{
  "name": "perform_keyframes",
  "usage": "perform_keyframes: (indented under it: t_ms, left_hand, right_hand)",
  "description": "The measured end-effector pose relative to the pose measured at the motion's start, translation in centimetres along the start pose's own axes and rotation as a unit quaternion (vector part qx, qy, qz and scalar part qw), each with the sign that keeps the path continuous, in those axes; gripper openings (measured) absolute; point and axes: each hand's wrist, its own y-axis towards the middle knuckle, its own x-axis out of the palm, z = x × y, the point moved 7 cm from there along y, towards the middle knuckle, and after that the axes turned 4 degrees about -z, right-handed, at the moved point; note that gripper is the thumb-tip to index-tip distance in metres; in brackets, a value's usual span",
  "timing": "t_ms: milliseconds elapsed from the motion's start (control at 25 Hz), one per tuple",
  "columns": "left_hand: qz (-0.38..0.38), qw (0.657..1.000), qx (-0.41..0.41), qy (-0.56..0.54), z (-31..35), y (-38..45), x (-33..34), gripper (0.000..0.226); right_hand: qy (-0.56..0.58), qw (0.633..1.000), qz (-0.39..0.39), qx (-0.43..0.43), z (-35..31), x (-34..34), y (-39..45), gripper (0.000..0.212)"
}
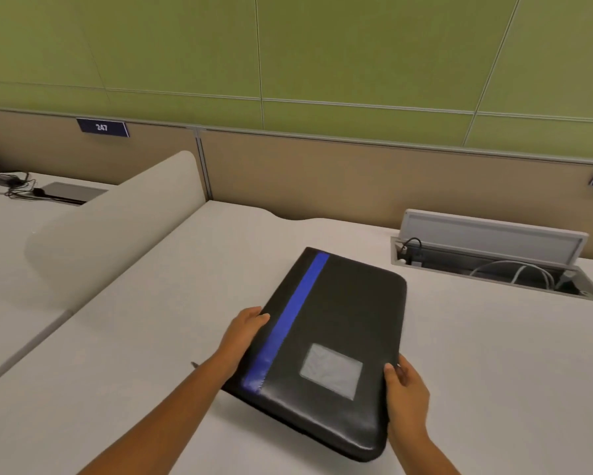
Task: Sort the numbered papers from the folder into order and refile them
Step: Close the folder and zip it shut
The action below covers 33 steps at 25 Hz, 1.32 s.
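A closed black folder (325, 347) with a blue stripe lies at the near middle of a pale desk (493, 354), held at both long edges. The left hand (245, 329) grips the left edge, thumb curled on top; the right hand (403, 385) clasps the right edge near the closer corner. The padded cover looks stiff, smooth and possibly slick, moderately weighty; its edges seem the safest hold. No papers show. An open cable tray (493, 265) sits far right.

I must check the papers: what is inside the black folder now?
It cannot be seen: the folder is closed, held at its edges by the left hand and right hand. No papers show.
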Motion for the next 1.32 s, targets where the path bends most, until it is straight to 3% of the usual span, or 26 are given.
perform_keyframes:
  t_ms: [160, 360, 440, 480, 560, 640, 840, 960, 1080, 1320]
  left_hand:
    - [0.041, 0.996, -0.011, 0.080, -2.4, 2.7, -5.9, 0.031]
    - [0.058, 0.993, -0.004, 0.107, -5.0, 6.1, -11.0, 0.041]
    - [0.053, 0.981, -0.025, 0.184, -6.0, 7.2, -12.0, 0.049]
    - [0.049, 0.960, -0.042, 0.272, -6.4, 7.5, -12.0, 0.054]
    - [0.071, 0.892, -0.057, 0.443, -6.8, 7.0, -10.3, 0.061]
    - [0.107, 0.862, 0.009, 0.496, -6.3, 5.3, -6.6, 0.061]
    - [-0.002, 0.841, 0.100, 0.532, -6.5, 0.7, 3.8, 0.077]
    - [-0.039, 0.817, 0.134, 0.559, -6.3, -0.7, 6.1, 0.071]
    - [-0.043, 0.809, 0.145, 0.567, -6.0, -0.6, 6.7, 0.056]
    - [0.001, 0.827, 0.126, 0.547, -4.8, 1.7, 6.7, 0.053]
  right_hand:
    - [-0.009, 0.996, -0.083, 0.007, 0.7, 7.3, 0.0, 0.036]
    - [-0.150, 0.967, -0.203, -0.035, 1.3, 13.6, 0.4, 0.049]
    - [-0.214, 0.945, -0.242, -0.053, 1.2, 15.4, 0.2, 0.053]
    - [-0.253, 0.932, -0.251, -0.061, 1.2, 16.0, 0.0, 0.054]
    - [-0.307, 0.915, -0.254, -0.073, 1.2, 16.6, -0.2, 0.059]
    - [-0.331, 0.904, -0.257, -0.087, 1.3, 16.9, -0.3, 0.062]
    - [-0.365, 0.884, -0.276, -0.094, 1.4, 16.2, 0.1, 0.060]
    - [-0.373, 0.881, -0.275, -0.097, 1.8, 14.5, 0.2, 0.053]
    - [-0.382, 0.880, -0.255, -0.120, 1.9, 12.0, 0.2, 0.047]
    - [-0.344, 0.901, -0.204, -0.168, 1.8, 5.0, 0.5, 0.037]
